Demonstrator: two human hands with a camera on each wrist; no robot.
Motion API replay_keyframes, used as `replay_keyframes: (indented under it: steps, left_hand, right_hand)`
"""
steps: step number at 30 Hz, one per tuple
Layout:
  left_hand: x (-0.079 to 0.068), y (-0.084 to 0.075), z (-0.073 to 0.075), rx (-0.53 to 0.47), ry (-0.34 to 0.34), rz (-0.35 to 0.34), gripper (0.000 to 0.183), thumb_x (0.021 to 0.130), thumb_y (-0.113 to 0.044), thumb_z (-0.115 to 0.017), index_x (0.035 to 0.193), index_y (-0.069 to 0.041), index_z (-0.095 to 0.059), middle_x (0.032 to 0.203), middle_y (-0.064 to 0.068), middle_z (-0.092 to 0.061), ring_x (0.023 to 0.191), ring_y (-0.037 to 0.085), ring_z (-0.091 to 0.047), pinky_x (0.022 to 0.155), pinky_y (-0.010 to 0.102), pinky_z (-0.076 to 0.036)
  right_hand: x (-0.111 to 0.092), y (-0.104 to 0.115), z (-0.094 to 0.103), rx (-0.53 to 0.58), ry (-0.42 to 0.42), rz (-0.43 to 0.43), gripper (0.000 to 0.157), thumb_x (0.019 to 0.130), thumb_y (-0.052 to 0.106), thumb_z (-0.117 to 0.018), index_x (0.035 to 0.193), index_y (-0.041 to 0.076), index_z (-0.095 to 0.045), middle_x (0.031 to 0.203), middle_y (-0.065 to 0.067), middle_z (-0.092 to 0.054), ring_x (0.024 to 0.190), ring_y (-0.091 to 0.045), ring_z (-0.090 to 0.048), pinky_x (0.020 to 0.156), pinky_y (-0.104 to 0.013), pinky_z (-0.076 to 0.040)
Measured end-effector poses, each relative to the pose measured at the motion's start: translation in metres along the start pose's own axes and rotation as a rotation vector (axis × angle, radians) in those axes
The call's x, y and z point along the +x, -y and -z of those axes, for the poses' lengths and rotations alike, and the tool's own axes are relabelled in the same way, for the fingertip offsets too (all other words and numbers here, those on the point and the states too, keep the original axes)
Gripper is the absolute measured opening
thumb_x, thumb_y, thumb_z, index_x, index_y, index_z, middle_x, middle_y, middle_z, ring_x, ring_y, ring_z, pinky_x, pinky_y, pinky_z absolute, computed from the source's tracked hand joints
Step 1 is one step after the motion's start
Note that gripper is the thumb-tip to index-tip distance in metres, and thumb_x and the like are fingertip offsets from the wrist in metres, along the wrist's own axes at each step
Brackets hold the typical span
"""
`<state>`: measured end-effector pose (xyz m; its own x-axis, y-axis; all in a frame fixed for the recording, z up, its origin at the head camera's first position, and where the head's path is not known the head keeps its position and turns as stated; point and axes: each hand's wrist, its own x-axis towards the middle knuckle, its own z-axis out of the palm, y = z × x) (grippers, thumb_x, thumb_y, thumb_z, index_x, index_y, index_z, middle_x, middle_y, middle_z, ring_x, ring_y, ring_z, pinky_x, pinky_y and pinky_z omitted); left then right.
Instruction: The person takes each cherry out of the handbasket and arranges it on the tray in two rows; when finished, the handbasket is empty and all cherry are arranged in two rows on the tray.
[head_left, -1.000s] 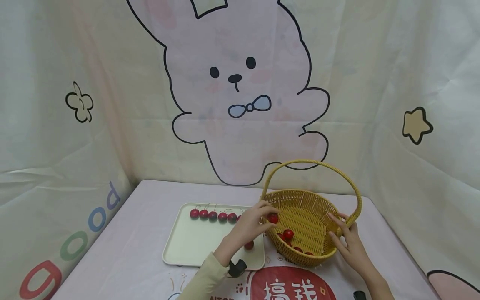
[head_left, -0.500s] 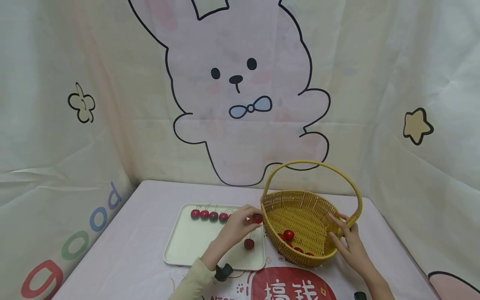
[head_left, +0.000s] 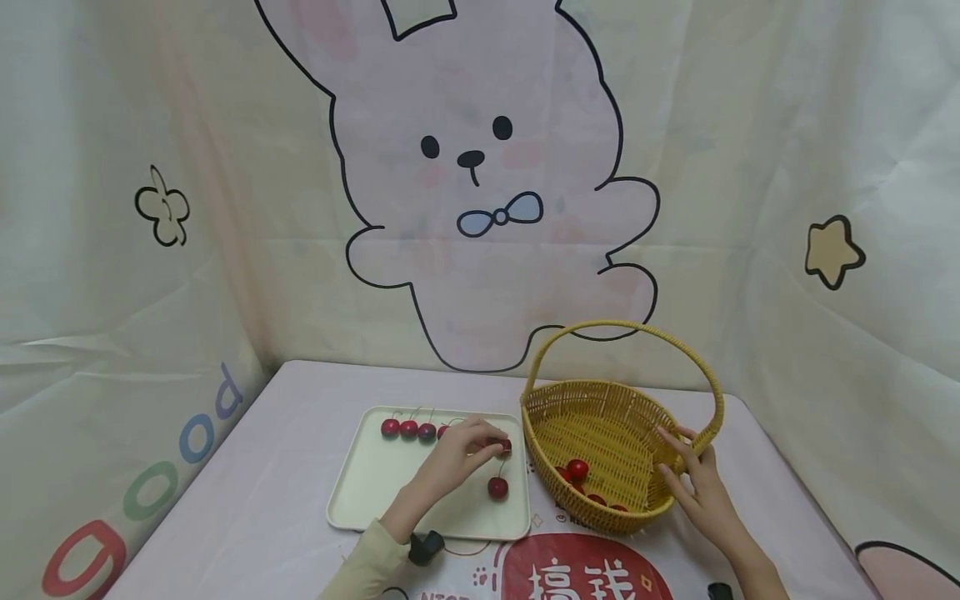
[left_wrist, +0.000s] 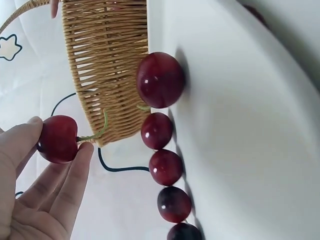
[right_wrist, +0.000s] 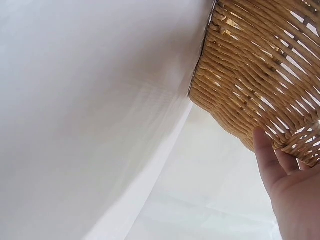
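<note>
Between thumb and fingers my left hand [head_left: 459,454] pinches a dark red cherry [left_wrist: 58,139], whose green stem shows in the left wrist view. In the head view it is above the right part of a cream tray [head_left: 401,500]. A row of cherries [head_left: 408,430] lies along the tray's far side, partly hidden behind my hand. One more cherry [head_left: 498,488] lies apart, nearer the tray's right edge. My right hand [head_left: 705,496] grips the right rim of a yellow wicker basket [head_left: 600,417]. Several red cherries [head_left: 577,470] are in the basket's near left part.
The basket's tall arched handle [head_left: 622,323] rises above it. Tray and basket stand close side by side on a table covered with a pale cloth [head_left: 300,433], which has a red printed patch [head_left: 585,571] near the front. Printed curtains [head_left: 705,167] enclose the back and sides.
My left hand has moved left from over the basket to over the tray, still pinching the cherry. The right hand and the basket have stayed in place.
</note>
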<state>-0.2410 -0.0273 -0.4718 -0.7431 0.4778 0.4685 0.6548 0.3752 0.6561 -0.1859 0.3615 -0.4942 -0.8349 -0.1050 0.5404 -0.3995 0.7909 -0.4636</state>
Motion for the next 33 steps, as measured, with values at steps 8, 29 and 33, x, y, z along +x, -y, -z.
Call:
replay_keyframes:
  steps: [8,29,33]
  left_hand:
    - [-0.012,0.012,0.003,-0.066,0.04,0.043,0.021,0.086,-0.011,-0.064,0.106,-0.006,-0.066,0.098,0.002,-0.064,0.089,0.013,-0.063,0.075,0.017,-0.052]
    - [-0.023,0.031,0.0,-0.032,0.164,0.081,0.028,0.08,-0.001,-0.068,0.108,0.001,-0.063,0.103,0.01,-0.064,0.094,0.021,-0.065,0.084,0.027,-0.051]
    - [-0.023,0.032,0.0,0.003,0.2,0.111,0.031,0.078,-0.003,-0.071,0.108,0.001,-0.064,0.104,0.011,-0.066,0.096,0.022,-0.064,0.084,0.027,-0.051]
  right_hand:
    - [0.001,0.0,0.0,-0.001,0.004,0.003,0.059,0.085,0.002,-0.062,0.139,0.015,-0.041,0.137,-0.025,-0.026,0.106,-0.025,-0.04,0.071,-0.023,-0.043]
    - [0.0,-0.001,0.0,-0.029,0.006,-0.016,0.057,0.087,0.005,-0.062,0.14,0.015,-0.041,0.137,-0.024,-0.026,0.093,-0.02,-0.045,0.067,-0.031,-0.044]
    - [0.0,0.0,0.0,-0.026,0.006,-0.016,0.058,0.087,0.005,-0.062,0.14,0.016,-0.041,0.137,-0.023,-0.026,0.093,-0.02,-0.045,0.067,-0.032,-0.044]
